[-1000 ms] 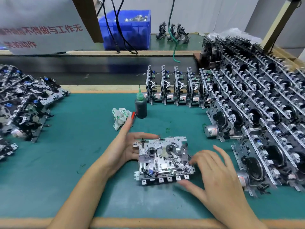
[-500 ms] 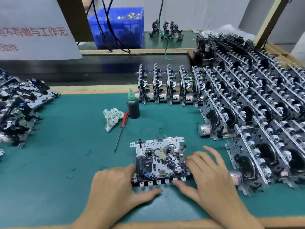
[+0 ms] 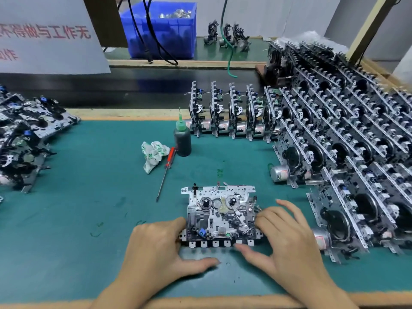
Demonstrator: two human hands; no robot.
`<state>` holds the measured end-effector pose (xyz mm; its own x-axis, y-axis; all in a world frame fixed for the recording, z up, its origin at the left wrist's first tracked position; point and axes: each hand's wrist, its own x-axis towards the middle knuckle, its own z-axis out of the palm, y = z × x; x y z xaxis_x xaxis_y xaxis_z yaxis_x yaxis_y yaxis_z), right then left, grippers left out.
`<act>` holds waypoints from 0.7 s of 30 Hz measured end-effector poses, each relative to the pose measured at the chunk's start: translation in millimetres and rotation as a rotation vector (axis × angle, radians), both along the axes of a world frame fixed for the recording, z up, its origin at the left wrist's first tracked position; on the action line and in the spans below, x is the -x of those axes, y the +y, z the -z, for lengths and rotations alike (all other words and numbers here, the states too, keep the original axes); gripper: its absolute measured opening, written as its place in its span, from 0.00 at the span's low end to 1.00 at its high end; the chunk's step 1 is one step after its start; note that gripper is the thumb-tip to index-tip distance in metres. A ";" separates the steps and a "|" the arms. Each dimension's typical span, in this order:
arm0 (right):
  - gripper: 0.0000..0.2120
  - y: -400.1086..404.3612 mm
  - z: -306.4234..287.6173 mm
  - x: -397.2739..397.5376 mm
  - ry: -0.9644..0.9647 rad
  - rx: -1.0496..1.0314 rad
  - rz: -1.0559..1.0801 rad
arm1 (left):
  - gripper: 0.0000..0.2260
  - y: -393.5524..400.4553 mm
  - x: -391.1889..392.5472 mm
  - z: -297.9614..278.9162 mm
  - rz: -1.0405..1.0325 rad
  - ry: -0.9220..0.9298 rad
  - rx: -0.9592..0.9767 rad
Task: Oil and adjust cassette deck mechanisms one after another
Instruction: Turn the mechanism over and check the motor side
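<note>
One silver-and-black metal cassette deck mechanism (image 3: 219, 216) lies flat on the green felt bench mat (image 3: 89, 197), near the front edge, keys toward the person.

Left hand (image 3: 159, 246) sits at the mechanism's left edge: fingers curled against the side of the chassis, thumb stretched out flat on the mat along the front, below the key row. Looks like a steadying grip on the frame; fingertips are hidden behind the hand, so I can't tell how firmly.

Right hand (image 3: 287, 237) is at the right edge: fingers bent, tips on the right-side parts of the mechanism, thumb reaching in under the front key row. Little finger sticks out, clear of the unit.

Behind the mechanism, well apart: thin red-handled screwdriver (image 3: 166, 172) lying on the mat, tip pointing toward the person. Just right of its handle stands a dark oil bottle with green needle cap (image 3: 182, 138), upright. Crumpled white-and-green rag (image 3: 152, 156) just left of the handle.

Right side of the bench: dense rows of identical deck mechanisms standing on edge (image 3: 334, 152), motors visible at the near ends. A shorter row of upright units (image 3: 229, 114) runs along the back edge of the mat. Left edge: loose pile of mechanisms lying flat (image 3: 26, 134).

Far side: blue plastic bin of metal parts (image 3: 162, 30), white sign with red lettering (image 3: 44, 36).
</note>
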<state>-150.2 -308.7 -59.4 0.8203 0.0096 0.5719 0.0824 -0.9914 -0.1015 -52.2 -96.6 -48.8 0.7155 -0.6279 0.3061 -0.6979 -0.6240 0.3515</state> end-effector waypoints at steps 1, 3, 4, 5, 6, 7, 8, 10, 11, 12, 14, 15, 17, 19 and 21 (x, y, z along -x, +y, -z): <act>0.23 -0.1 -0.3 -0.4 0.005 -0.001 0.004 | 0.29 0.6 0.1 -0.7 0.009 0.003 0.002; 0.25 -0.5 0.3 -0.2 0.016 -0.014 0.003 | 0.28 1.4 2.0 -0.9 0.038 -0.004 0.000; 0.26 -0.4 1.1 -0.3 0.013 -0.021 0.009 | 0.27 2.1 2.9 -0.2 0.065 -0.016 -0.001; 0.26 0.3 2.0 -0.6 0.003 -0.028 0.021 | 0.27 2.8 3.3 0.1 0.092 -0.031 0.000; 0.26 1.1 2.3 -1.4 -0.010 -0.033 0.034 | 0.26 3.6 3.1 0.3 0.111 -0.042 0.004; 0.25 1.4 2.3 -1.9 -0.019 -0.037 0.040 | 0.26 4.1 2.5 0.2 0.118 -0.046 0.011; 0.25 0.8 1.9 -2.2 -0.020 -0.039 0.033 | 0.25 4.4 1.8 0.3 0.118 -0.044 0.023; 0.25 -1.5 0.7 -0.1 0.010 -0.027 -0.014 | 0.23 4.1 2.0 1.5 0.108 -0.028 0.039; 0.24 -2.7 0.7 1.4 0.025 -0.010 -0.041 | 0.22 4.1 2.5 2.2 0.104 -0.015 0.043; 0.23 -3.9 1.0 2.2 0.028 0.007 -0.058 | 0.22 4.2 2.4 2.6 0.102 -0.004 0.048; 0.22 -4.9 1.3 3.2 0.026 0.026 -0.056 | 0.23 5.2 1.8 2.4 0.109 0.007 0.074; 0.22 -4.8 1.4 3.5 0.027 0.031 -0.046 | 0.23 5.6 1.3 2.0 0.116 0.008 0.089; 0.21 -4.4 1.1 3.0 0.041 0.028 -0.030 | 0.23 5.4 0.7 2.8 0.122 -0.023 0.099; 0.21 -3.9 0.5 3.2 0.071 -0.007 -0.043 | 0.23 4.3 1.5 4.7 0.101 -0.077 0.091; 0.23 -4.5 0.0 3.7 0.083 -0.051 -0.066 | 0.25 2.8 2.7 6.6 0.070 -0.107 0.104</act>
